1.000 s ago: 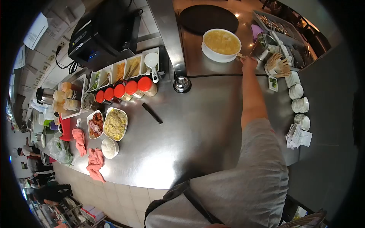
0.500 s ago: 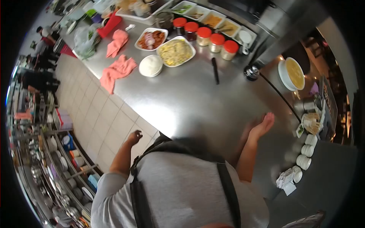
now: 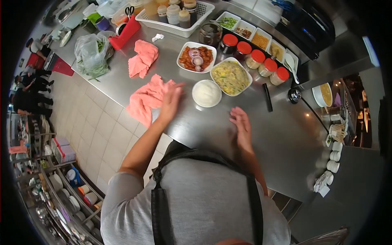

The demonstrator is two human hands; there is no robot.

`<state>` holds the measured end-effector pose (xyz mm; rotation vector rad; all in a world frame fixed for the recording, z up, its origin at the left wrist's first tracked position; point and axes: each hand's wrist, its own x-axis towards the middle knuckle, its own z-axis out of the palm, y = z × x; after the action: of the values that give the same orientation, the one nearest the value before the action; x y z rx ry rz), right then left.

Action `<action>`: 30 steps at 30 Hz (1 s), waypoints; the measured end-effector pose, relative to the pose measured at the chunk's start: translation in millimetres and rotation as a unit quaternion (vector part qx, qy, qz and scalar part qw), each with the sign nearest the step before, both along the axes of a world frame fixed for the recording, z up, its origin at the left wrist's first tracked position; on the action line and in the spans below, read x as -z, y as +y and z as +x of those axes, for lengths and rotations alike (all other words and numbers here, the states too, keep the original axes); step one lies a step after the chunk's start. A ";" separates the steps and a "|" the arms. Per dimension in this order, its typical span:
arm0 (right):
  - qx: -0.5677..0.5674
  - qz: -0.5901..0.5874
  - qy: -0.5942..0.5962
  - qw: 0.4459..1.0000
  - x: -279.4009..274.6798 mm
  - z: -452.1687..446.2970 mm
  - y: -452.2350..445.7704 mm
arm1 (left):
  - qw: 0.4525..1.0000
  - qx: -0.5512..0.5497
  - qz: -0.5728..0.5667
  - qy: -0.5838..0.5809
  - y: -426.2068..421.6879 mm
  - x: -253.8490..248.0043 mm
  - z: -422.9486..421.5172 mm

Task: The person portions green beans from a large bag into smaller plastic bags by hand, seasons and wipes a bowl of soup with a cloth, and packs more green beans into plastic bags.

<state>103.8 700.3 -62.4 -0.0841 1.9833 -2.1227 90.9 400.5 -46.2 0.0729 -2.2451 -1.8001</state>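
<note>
On the steel counter (image 3: 281, 159), a small white bowl (image 3: 207, 105) stands upright, full of white, rice-like food, between the two hands and a little farther off. Left hand (image 3: 170, 104): over or beside the near pink cloth (image 3: 143, 102), contact uncertain; one finger reaches right, the others blurred, spacing hard to tell. Right hand (image 3: 241, 124): near right of the bowl, well clear of it; fingers loosely bent, slightly apart. Just beside the bowl, far right, a squarish dish (image 3: 235, 94) of yellow-and-green-flecked food; farther left, another dish (image 3: 212, 62), reddish pieces topped with onion rings. Black marker (image 3: 267, 97) to the right; red-lidded jars (image 3: 257, 56) in a slanting row beyond. Second pink cloth (image 3: 143, 57) crumpled at the far left.
</note>
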 end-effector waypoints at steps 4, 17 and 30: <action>0.122 -0.074 -0.034 0.989 14.7 -7.2 -80.6 | 0.969 0.150 0.069 -0.182 11.8 15.3 -34.6; 0.348 -0.084 -0.024 0.934 -11.8 39.2 -53.0 | 0.917 0.384 -0.005 -0.111 -23.1 -21.7 -25.2; -0.065 0.221 0.258 0.938 -21.7 2.6 -243.7 | 0.951 0.266 -0.105 -0.116 -127.7 -2.4 8.9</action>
<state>106.4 456.7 -40.8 -0.7339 2.6100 -1.6322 99.8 272.9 -43.8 -0.4228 -2.8162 -1.8506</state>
